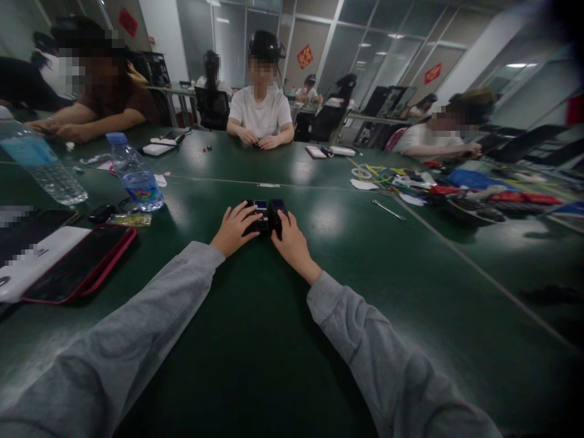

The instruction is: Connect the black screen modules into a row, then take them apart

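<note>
Dark green counter (255, 347) spreads below. Left of the left grip (235, 230), slightly nearer, lies a red-cased phone (82, 264). The left grip grasps a black case (261, 223); the right grip (292, 242) grasps a black block (277, 207) just beside it, perhaps joined, though dimness hides this. Right of the right grip, farther out, lies a wrench (389, 210); beyond both grips sits a person in white (261, 112).
</note>
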`<state>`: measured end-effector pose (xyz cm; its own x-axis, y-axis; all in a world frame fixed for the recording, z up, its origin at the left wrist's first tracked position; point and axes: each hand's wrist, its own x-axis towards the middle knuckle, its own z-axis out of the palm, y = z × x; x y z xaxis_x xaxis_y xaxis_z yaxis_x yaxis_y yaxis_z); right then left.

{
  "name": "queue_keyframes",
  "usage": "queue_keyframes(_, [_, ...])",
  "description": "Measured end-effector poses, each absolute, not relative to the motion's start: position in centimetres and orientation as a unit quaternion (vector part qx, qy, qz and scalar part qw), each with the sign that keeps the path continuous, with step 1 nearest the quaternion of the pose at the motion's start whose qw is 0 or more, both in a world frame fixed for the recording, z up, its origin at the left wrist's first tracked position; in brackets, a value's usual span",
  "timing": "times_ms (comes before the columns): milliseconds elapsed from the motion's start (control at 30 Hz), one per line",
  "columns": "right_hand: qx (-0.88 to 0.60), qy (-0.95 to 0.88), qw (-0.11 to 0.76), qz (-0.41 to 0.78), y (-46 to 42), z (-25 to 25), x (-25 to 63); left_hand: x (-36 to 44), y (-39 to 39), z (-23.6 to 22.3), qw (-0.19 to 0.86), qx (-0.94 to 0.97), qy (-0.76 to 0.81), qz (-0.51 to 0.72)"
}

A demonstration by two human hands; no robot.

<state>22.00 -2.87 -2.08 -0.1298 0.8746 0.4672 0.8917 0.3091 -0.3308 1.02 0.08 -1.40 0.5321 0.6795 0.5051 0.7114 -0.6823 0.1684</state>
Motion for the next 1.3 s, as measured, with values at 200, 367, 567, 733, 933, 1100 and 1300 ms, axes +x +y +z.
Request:
queue_keyframes(200, [-0.596, -0.742, 0.306, -0.022, -2.93, -2.08, 21.97, 1.53, -0.23, -1.26, 0.049, -0.905, -0.352, -0.235])
queue_keyframes(367, [-0.6, -0.735, 0.314, -0.032, -2.94, -2.28, 22.02, 1.5, -0.14, -1.28, 0.052, -0.9, -0.358, -0.243])
queue_keyframes(567, [-0.602, -0.733, 0.316, -0.035, -2.89, -2.32, 22.04, 1.53, -0.06, -1.28, 0.066, -0.897, -0.36, -0.247])
queue_keyframes(733, [-0.597, -0.733, 0.327, -0.026, -2.8, -2.28, 22.12, 1.54, 0.09, -1.32, 0.06, -0.898, -0.357, -0.249])
queue_keyframes(933, [-0.593, -0.733, 0.333, -0.016, -2.75, -2.19, 22.19, 1.55, 0.16, -1.3, 0.046, -0.898, -0.357, -0.254])
queue_keyframes(1100, [-0.596, -0.732, 0.329, -0.014, -2.83, -2.09, 22.18, 1.66, 0.32, -1.31, 0.062, -0.896, -0.359, -0.252])
queue_keyframes(1300, [-0.594, -0.733, 0.33, -0.013, -2.72, -2.19, 22.24, 2.1, 0.72, -1.3, 0.072, -0.89, -0.368, -0.26])
